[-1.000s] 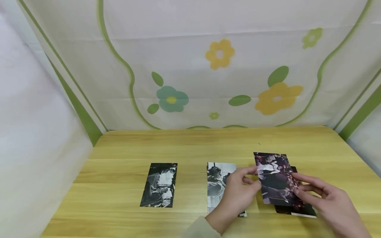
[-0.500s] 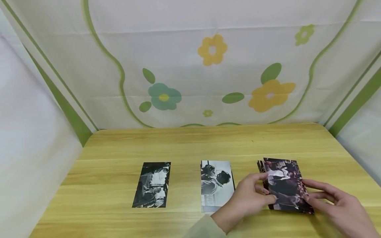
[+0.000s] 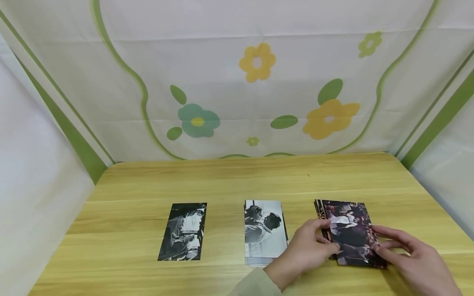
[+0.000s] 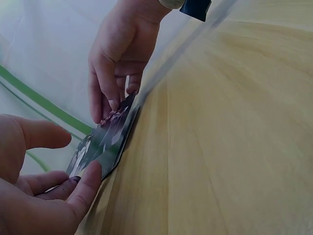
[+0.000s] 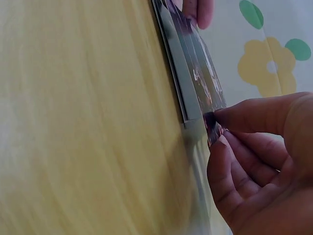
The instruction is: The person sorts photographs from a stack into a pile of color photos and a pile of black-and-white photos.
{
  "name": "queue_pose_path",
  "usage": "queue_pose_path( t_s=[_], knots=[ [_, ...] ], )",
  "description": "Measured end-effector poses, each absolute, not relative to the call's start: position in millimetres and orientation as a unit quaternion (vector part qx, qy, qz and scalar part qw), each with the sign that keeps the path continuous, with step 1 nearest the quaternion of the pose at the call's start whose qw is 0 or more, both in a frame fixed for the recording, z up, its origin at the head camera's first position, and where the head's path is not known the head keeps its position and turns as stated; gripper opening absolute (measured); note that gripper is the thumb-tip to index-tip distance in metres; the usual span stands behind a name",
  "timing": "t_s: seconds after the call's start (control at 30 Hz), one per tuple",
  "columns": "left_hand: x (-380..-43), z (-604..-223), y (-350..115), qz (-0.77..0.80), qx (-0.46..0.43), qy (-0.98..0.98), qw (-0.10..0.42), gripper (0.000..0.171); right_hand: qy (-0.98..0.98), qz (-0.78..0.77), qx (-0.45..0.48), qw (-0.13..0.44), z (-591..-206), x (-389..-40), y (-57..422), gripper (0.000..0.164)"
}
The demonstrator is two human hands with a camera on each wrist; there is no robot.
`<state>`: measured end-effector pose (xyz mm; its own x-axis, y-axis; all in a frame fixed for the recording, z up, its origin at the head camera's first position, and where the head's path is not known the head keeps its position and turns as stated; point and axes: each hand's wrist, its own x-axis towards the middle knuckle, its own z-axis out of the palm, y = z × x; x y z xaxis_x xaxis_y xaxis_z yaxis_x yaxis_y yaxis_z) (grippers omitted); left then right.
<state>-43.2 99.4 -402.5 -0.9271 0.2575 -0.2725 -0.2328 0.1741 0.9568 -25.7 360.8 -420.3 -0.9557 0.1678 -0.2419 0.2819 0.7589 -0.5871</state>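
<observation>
A dark, purplish photo print [image 3: 353, 234] lies slightly askew over a pile of prints [image 3: 320, 211] at the right of the table. At its left edge, my left hand [image 3: 305, 248] holds the print, thumb near the front corner; the left wrist view shows this left hand [image 4: 44, 186] too. My right hand [image 3: 414, 255] pinches the opposite edge between thumb and fingers. In the right wrist view, that edge of the print [image 5: 208, 85] stands a little above the pile [image 5: 182, 90]. The print hides most of the pile.
A second pile, topped by a black-and-white print of two people [image 3: 263, 230], lies mid-table, left of my left forearm. Farther left is a single dark print [image 3: 183, 232]. A flowered white cloth [image 3: 229, 82] hangs behind the wooden table [image 3: 122, 230].
Both hands have lowered the purplish print onto the right-hand pile and shifted it slightly. The middle pile shows more fully beside the left hand. The head view has turned a little to the right.
</observation>
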Motion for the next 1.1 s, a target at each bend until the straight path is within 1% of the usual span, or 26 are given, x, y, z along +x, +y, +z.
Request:
queue_pose_path(
  t_s=[0.13, 0.27, 0.57, 0.67, 0.9, 1.0, 1.1],
  knots=[
    [-43, -402, 99, 0.649, 0.007, 0.738, 0.185, 0.057, 0.935, -0.324, 0.121, 0.081, -416, -25, 354, 0.061],
    [-44, -402, 98, 0.647, 0.000, 0.740, 0.182, 0.059, 0.935, -0.324, 0.120, 0.080, -413, -29, 350, 0.062],
    [-46, -405, 95, 0.646, -0.010, 0.744, 0.173, 0.059, 0.942, -0.316, 0.093, 0.073, -424, -31, 349, 0.061],
    [-46, -406, 96, 0.648, -0.012, 0.743, 0.168, 0.057, 0.938, -0.322, 0.103, 0.082, -424, -31, 349, 0.063],
    [-46, -406, 95, 0.661, -0.017, 0.732, 0.162, 0.053, 0.927, -0.329, 0.130, 0.126, -420, -35, 348, 0.068],
    [-45, -404, 95, 0.671, -0.020, 0.723, 0.164, 0.049, 0.929, -0.329, 0.127, 0.116, -418, -33, 349, 0.068],
    [-43, -399, 90, 0.684, -0.017, 0.711, 0.160, 0.044, 0.932, -0.326, 0.133, 0.086, -416, -31, 347, 0.067]
  ],
)
